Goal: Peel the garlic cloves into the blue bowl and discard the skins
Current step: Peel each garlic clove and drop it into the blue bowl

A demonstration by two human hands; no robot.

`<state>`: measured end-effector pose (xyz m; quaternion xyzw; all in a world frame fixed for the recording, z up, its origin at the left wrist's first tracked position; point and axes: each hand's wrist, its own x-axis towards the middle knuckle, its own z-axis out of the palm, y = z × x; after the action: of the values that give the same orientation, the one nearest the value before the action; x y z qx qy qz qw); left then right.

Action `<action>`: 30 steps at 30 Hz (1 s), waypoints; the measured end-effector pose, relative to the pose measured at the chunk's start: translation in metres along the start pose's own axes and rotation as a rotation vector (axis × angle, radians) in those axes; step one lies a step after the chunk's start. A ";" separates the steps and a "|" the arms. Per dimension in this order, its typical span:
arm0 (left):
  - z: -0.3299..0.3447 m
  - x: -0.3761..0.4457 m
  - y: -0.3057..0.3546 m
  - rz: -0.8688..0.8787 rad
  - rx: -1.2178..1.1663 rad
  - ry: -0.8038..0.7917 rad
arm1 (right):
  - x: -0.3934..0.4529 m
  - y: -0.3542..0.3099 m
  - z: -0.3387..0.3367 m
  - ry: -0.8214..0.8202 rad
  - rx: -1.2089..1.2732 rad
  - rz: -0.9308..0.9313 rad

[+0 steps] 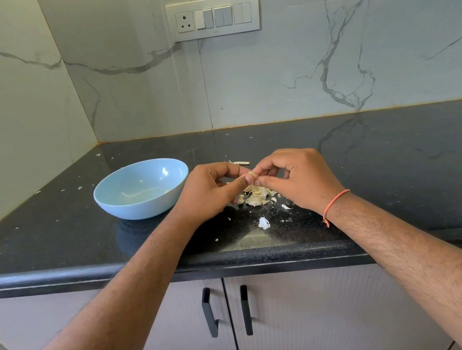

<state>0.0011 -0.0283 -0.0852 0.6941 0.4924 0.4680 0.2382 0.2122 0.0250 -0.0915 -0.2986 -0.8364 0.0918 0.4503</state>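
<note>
A small garlic clove (pixel 252 174) is pinched between the fingertips of my left hand (pixel 211 192) and my right hand (pixel 291 178), just above the black counter. Most of the clove is hidden by the fingers. Directly beneath the hands lies a pile of garlic pieces and papery skins (pixel 256 196). The blue bowl (pixel 142 188) stands to the left of my left hand, almost touching it, with a few pale bits inside. One loose white skin (pixel 263 223) lies nearer the counter's front edge.
The black counter (pixel 390 166) runs into a corner at the back left, closed in by marble walls. Small skin flakes are scattered over it. A stem piece (pixel 240 162) lies behind the hands. A switch panel (pixel 214 17) is on the wall; cabinet doors with black handles (pixel 210 312) are below.
</note>
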 end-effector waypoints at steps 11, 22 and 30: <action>-0.001 0.002 -0.006 0.028 0.028 0.089 | 0.003 0.005 0.001 -0.067 0.328 0.266; 0.000 0.004 -0.012 0.071 0.141 0.082 | 0.004 0.002 0.000 -0.052 0.432 0.313; 0.003 0.002 -0.008 0.086 0.237 0.057 | 0.004 0.002 0.003 -0.055 0.509 0.372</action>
<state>0.0000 -0.0224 -0.0920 0.7244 0.5205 0.4358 0.1201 0.2087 0.0293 -0.0910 -0.3213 -0.7296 0.3871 0.4633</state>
